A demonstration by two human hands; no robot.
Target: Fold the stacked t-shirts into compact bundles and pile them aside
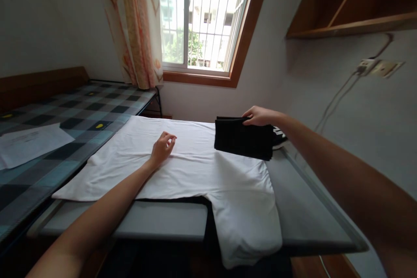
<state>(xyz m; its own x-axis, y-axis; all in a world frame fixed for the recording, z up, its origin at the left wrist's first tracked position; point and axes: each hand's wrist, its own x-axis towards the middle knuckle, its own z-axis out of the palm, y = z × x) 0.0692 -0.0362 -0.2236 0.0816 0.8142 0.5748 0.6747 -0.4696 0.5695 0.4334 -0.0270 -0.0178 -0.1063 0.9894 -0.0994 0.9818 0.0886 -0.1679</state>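
Note:
A white T-shirt (192, 169) lies spread across the table, one sleeve hanging over the front edge. My left hand (163, 147) is over the middle of the shirt, fingers loosely bent and apart, with nothing in them. Above the shirt's right part, my right hand (260, 116) pinches the top edge of a black folded rectangle (243, 139). It looks flat and layered; I cannot tell whether it is cloth or board. Black fabric (211, 221) shows beneath the shirt along the front edge.
The grey table (163, 221) meets a bed with a checked cover (107, 100) at left, where a paper sheet (35, 141) lies. A black-and-white item (279, 137) sits behind my right hand. A shelf (355, 26) and plugged-in cables (339, 95) are on the right wall.

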